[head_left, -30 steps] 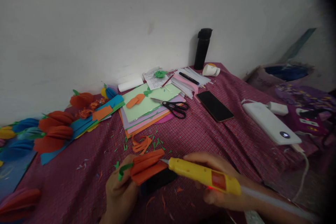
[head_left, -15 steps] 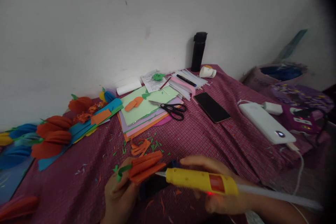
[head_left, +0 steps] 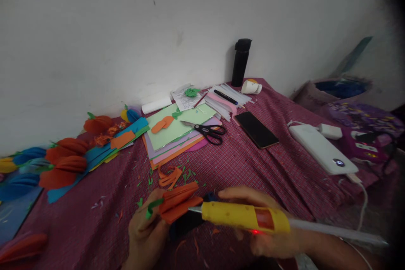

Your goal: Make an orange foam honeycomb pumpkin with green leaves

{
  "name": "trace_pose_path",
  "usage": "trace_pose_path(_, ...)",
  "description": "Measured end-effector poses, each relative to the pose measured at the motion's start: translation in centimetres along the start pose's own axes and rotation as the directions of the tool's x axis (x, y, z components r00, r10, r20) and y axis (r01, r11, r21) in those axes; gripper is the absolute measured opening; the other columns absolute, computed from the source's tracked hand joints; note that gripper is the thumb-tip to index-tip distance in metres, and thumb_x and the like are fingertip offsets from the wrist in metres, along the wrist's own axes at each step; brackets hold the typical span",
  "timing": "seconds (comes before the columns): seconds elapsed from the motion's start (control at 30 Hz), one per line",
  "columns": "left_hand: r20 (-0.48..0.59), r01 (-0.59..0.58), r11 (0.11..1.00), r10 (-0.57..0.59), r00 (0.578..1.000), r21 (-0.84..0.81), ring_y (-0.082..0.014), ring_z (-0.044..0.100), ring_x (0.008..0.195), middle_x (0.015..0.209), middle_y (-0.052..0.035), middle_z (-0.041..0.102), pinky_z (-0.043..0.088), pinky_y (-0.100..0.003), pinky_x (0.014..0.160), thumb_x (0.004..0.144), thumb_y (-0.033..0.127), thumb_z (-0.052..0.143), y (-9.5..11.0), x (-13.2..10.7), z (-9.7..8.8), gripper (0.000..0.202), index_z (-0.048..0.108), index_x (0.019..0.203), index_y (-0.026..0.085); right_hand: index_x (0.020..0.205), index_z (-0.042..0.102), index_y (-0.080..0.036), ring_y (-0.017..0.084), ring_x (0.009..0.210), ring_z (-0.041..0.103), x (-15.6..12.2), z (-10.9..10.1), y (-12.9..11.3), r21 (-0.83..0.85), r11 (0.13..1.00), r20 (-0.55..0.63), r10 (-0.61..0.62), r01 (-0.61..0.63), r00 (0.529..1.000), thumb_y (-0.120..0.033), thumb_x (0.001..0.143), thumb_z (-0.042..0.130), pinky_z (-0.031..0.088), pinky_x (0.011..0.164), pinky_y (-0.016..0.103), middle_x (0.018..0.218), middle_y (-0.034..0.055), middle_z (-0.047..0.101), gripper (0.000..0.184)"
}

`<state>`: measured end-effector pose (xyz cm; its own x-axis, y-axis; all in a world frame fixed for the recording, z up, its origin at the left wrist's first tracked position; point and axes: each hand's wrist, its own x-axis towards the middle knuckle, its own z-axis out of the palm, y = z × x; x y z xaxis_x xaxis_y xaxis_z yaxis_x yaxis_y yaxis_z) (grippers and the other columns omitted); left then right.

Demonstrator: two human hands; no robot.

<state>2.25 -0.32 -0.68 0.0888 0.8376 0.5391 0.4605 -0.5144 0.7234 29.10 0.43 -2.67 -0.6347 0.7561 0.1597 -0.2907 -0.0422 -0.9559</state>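
Observation:
Pinched in my left hand [head_left: 146,230] is an orange folded-paper pumpkin [head_left: 179,200], its layers fanned apart, with a curled green paper stem [head_left: 154,207] at its left end. My right hand [head_left: 268,236] is closed around a yellow hot glue gun [head_left: 230,216]. A red light glows on the gun's underside, and a clear glue stick [head_left: 337,232] juts from its back. The metal nozzle points left and meets the pumpkin's right edge; whether glue is flowing cannot be made out. Beneath lies a dark object [head_left: 188,224], partly covered by my hands.
Black-handled scissors [head_left: 209,130] lie on coloured paper sheets [head_left: 171,135], with a phone [head_left: 257,130] and a white power bank [head_left: 322,148] to the right. Finished paper pumpkins [head_left: 65,171] line the left. A black flask [head_left: 241,63] stands by the wall. Green and orange scraps litter the cloth.
The view has shifted very slightly, so everything appears a little farther right. Both hands keep their grips, and the nozzle stays at the pumpkin's edge.

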Motion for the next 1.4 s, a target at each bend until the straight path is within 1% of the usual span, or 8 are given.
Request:
trace_pose_path(0.13,0.010,-0.010,1.000,0.010,1.000,-0.008,-0.0172,0.067,0.062,0.080,0.0006,0.075,0.055,-0.027,0.053,0.085,0.026,0.065,-0.4,-0.4,-0.1,0.019,0.076,0.099,0.035,0.136,0.049,-0.022,0.012,0.067,0.057,0.0,0.0,-0.3,-0.011,1.000,0.014,0.018,-0.018,1.000,-0.052,0.074,0.076,0.046,0.061,0.023,0.085,0.0045,0.064,0.074)
trace_pose_path(0.27,0.031,0.018,1.000,-0.018,0.999,-0.003,-0.0172,0.066,0.064,0.078,0.0004,0.073,0.054,-0.027,0.054,0.084,0.021,0.065,-1.0,-1.0,-0.2,0.023,0.075,0.100,0.034,0.137,0.047,-0.023,0.012,0.067,0.056,-0.1,-0.1,-0.4,-0.012,0.999,0.034,0.046,-0.046,0.998,-0.047,0.073,0.079,0.046,0.060,0.023,0.085,0.0041,0.064,0.075)
trace_pose_path(0.43,0.045,0.035,0.999,-0.034,0.998,-0.018,-0.0179,0.065,0.066,0.078,0.0003,0.072,0.054,-0.028,0.056,0.083,0.017,0.064,-1.1,-1.1,-0.1,0.025,0.075,0.099,0.033,0.137,0.047,-0.023,0.013,0.069,0.059,-0.3,-0.3,0.0,-0.063,0.997,0.037,0.046,-0.044,0.998,-0.053,0.072,0.078,0.047,0.062,0.025,0.087,0.0048,0.066,0.078)
trace_pose_path(0.63,0.052,0.029,1.000,-0.029,0.998,-0.009,-0.0184,0.066,0.069,0.084,0.0001,0.073,0.055,-0.029,0.059,0.082,0.016,0.063,-1.2,-1.2,-0.2,0.023,0.074,0.095,0.031,0.139,0.046,-0.025,0.013,0.072,0.060,-0.2,-0.4,0.1,-0.029,0.999,0.054,0.046,-0.045,0.997,-0.045,0.071,0.081,0.048,0.063,0.024,0.097,0.0073,0.067,0.079)
trace_pose_path(0.83,0.094,0.059,0.998,-0.061,0.994,0.016,-0.0186,0.066,0.073,0.084,0.0009,0.071,0.056,-0.029,0.062,0.082,0.014,0.064,-1.8,-1.8,-0.2,0.026,0.072,0.099,0.032,0.138,0.048,-0.025,0.012,0.068,0.057,0.1,-0.3,0.0,-0.023,0.999,0.044,0.030,-0.029,0.999,-0.042,0.070,0.083,0.046,0.060,0.023,0.088,0.0042,0.066,0.078)
trace_pose_path(1.0,0.069,0.030,0.999,-0.032,0.997,0.026,-0.0188,0.066,0.071,0.077,0.0011,0.069,0.054,-0.029,0.059,0.082,0.016,0.065,-1.6,-1.5,-0.1,0.026,0.073,0.100,0.033,0.138,0.047,-0.026,0.012,0.070,0.058,-0.1,-0.2,-0.1,-0.028,1.000,0.053,0.001,0.001,0.999,-0.042,0.070,0.083,0.047,0.062,0.023,0.088,0.0037,0.065,0.078)
trace_pose_path(1.1,0.049,0.009,0.998,-0.012,0.999,0.056,-0.0188,0.066,0.070,0.081,-0.0002,0.071,0.054,-0.028,0.057,0.081,0.018,0.067,-1.5,-1.3,-0.1,0.024,0.074,0.100,0.032,0.138,0.048,-0.024,0.012,0.070,0.058,-0.1,-0.1,-0.4,-0.042,0.999,0.041,0.013,-0.011,0.999,-0.046,0.072,0.080,0.047,0.062,0.023,0.089,0.0044,0.065,0.076)
trace_pose_path(1.4,0.079,0.014,0.999,-0.017,0.997,0.031,-0.0177,0.067,0.072,0.080,0.0004,0.069,0.055,-0.027,0.060,0.084,0.016,0.064,-1.1,-1.1,-0.1,0.025,0.073,0.100,0.032,0.138,0.047,-0.023,0.014,0.073,0.059,-0.1,-0.3,-0.6,-0.080,0.996,0.048,0.052,-0.048,0.998,-0.049,0.073,0.078,0.048,0.062,0.024,0.094,0.0071,0.067,0.077)
